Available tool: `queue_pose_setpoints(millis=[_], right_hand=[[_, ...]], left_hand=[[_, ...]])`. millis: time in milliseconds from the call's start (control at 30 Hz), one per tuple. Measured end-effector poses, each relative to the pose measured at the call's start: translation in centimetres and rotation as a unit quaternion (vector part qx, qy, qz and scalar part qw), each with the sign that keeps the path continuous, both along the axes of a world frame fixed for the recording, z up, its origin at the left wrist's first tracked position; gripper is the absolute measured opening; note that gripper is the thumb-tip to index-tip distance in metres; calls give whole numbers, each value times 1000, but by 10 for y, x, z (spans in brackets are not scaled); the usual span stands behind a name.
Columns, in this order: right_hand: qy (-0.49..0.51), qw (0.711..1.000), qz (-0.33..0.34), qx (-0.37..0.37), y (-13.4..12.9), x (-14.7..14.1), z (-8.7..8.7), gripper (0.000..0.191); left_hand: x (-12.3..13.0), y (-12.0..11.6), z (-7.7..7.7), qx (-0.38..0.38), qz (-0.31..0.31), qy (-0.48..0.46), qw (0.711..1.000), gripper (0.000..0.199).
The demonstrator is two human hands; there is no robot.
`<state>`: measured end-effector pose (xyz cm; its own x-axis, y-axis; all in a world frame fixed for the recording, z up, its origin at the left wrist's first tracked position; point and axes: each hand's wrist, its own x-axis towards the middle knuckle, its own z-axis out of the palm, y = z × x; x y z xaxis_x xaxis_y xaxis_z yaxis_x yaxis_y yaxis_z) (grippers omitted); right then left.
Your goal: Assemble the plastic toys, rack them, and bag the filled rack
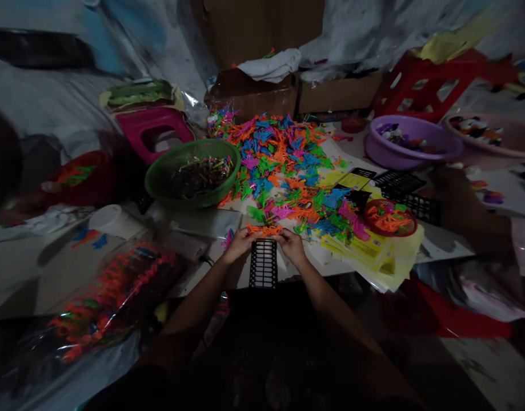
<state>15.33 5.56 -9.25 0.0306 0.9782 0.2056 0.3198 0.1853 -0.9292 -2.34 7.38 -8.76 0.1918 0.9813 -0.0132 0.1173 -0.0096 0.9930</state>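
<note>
My left hand (pixel 240 244) and my right hand (pixel 291 244) are in the middle of the head view, at the table's front edge. Between them they grip the two ends of a row of small orange plastic pieces (pixel 264 230), whose exact kind I cannot make out. Just below lies a black slotted plastic rack (pixel 263 265), its far end under the orange pieces. Beyond my fingers a large heap of bright plastic pieces (pixel 283 160) in orange, blue, green and pink spreads over the table.
Left of the heap stands a green basin (pixel 159 193) of small parts. To the right are a red basket (pixel 391 218) of orange and green pieces, yellow printed sheets (pixel 360 251) and a purple basin (pixel 412 154). A clear bag (pixel 112 302) of bright pieces lies at left.
</note>
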Motion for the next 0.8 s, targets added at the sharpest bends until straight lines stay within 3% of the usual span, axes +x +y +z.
queue_pose_setpoints(millis=[133, 300, 467, 800], right_hand=[[7, 1000, 20, -3, 4, 4, 0, 32], [46, 996, 75, -26, 3, 9, -15, 27], [31, 999, 35, -19, 0, 6, -21, 24], [-5, 1000, 19, -11, 3, 7, -22, 21]], left_hand=[[0, 3, 3, -28, -6, -8, 1000, 37], [-1, 2, 9, -38, -33, -15, 999, 40], [-4, 2, 9, -42, -55, -18, 997, 39], [-8, 5, 16, -41, -81, 23, 996, 40]])
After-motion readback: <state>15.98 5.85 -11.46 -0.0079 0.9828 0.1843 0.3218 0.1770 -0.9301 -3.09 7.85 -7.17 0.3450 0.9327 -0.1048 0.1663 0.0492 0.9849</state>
